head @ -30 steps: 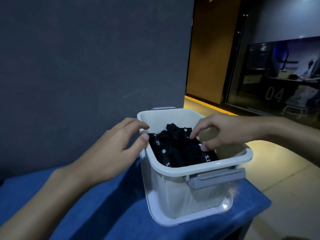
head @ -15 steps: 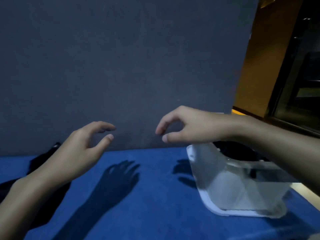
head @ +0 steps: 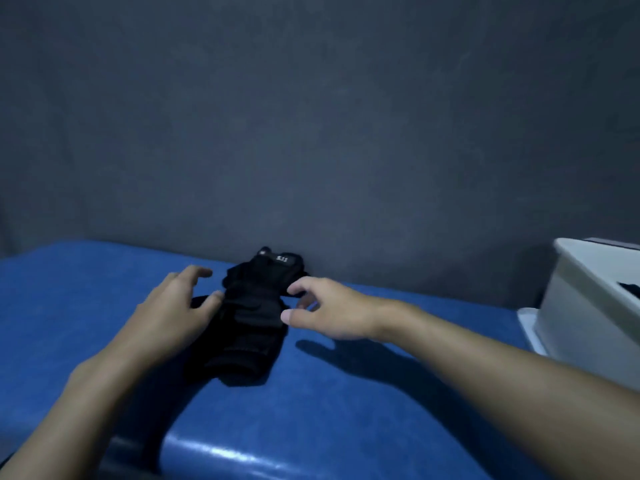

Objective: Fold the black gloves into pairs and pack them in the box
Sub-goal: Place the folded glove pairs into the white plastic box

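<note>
A heap of black gloves (head: 254, 313) with a small white label lies on the blue table (head: 346, 410), close to the grey wall. My left hand (head: 173, 310) hovers at the heap's left side, fingers loosely spread, thumb tip at the fabric's edge. At the heap's right side my right hand (head: 325, 310) reaches in with curved fingers and holds nothing. The white plastic box (head: 585, 306) stands at the right edge of the view, with a bit of black glove showing inside.
A dark grey wall (head: 311, 133) rises directly behind the table. The table's glossy front edge (head: 242, 455) runs across the bottom of the view. A flat white piece (head: 530, 327) lies under the box.
The view swung left from the box to the heap of gloves. Both hands left the box and moved to either side of the heap.
</note>
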`<state>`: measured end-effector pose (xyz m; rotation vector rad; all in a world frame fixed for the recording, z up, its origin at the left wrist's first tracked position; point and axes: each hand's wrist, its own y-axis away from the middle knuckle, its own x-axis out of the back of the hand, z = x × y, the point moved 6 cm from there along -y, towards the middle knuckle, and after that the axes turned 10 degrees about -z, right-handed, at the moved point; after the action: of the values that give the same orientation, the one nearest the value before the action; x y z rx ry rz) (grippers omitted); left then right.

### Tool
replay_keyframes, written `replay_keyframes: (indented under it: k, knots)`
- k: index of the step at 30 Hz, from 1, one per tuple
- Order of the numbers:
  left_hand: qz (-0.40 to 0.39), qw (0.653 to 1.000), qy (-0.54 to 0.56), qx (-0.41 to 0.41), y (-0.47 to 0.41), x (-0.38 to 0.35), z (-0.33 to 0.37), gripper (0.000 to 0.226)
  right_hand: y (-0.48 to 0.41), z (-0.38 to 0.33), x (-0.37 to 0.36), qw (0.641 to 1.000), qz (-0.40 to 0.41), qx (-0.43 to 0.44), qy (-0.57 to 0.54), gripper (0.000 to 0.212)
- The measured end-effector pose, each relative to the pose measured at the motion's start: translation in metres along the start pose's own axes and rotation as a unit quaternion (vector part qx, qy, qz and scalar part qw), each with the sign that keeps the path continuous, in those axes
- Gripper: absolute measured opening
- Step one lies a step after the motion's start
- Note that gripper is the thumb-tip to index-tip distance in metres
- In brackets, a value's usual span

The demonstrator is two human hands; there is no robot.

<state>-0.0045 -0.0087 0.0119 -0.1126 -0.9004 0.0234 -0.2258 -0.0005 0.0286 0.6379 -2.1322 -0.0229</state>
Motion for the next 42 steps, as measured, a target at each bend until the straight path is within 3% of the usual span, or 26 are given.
replay_keyframes:
  k: [4, 13, 16, 19, 23, 28, 31, 34, 38, 40, 42]
  knots:
    - [-0.044, 0.999, 0.012, 0.001, 0.003, -0.008, -0.012, 0.047, -0.026, 0.003, -0.018, 0.998, 0.010, -0.009, -0.059, 0.067]
    - [-0.026, 0.996, 0.079, -0.017, -0.002, -0.013, -0.013, 0.052, -0.046, 0.018, -0.021, 0.985, 0.065, -0.023, -0.160, 0.068]
    - [-0.030, 0.997, 0.062, -0.021, -0.005, -0.014, -0.012, 0.050, -0.046, 0.019, -0.020, 0.993, 0.087, -0.021, -0.080, 0.064]
    - [-0.025, 0.997, 0.048, -0.054, -0.002, -0.013, -0.007, 0.045, -0.031, 0.003, -0.016, 0.986, 0.149, 0.069, 0.032, 0.042]
    - [-0.023, 0.987, 0.032, -0.154, 0.005, -0.010, 0.003, 0.034, -0.012, -0.013, -0.026, 0.985, 0.088, 0.136, 0.052, 0.027]
    - [-0.050, 0.977, 0.003, -0.206, 0.011, -0.017, 0.009, 0.026, 0.003, -0.015, -0.040, 0.992, -0.009, 0.103, 0.069, 0.045]
    - [-0.058, 0.977, 0.000, -0.204, 0.010, -0.021, 0.006, 0.024, 0.002, -0.015, -0.047, 0.988, -0.011, 0.105, 0.115, 0.046]
    - [-0.062, 0.978, 0.011, -0.200, 0.010, -0.022, 0.004, 0.022, -0.003, -0.015, -0.051, 0.984, 0.026, 0.118, 0.130, 0.032]
    - [-0.086, 0.976, 0.077, -0.186, 0.014, -0.019, 0.004, 0.029, -0.013, -0.010, -0.051, 0.987, 0.075, 0.124, 0.063, 0.015]
    - [-0.107, 0.969, 0.132, -0.177, 0.020, -0.013, 0.008, 0.041, -0.015, -0.010, -0.046, 0.985, 0.096, 0.146, 0.003, 0.029]
    - [-0.130, 0.963, 0.161, -0.175, 0.027, -0.012, 0.013, 0.039, -0.013, -0.007, -0.040, 0.982, 0.090, 0.134, -0.102, 0.034]
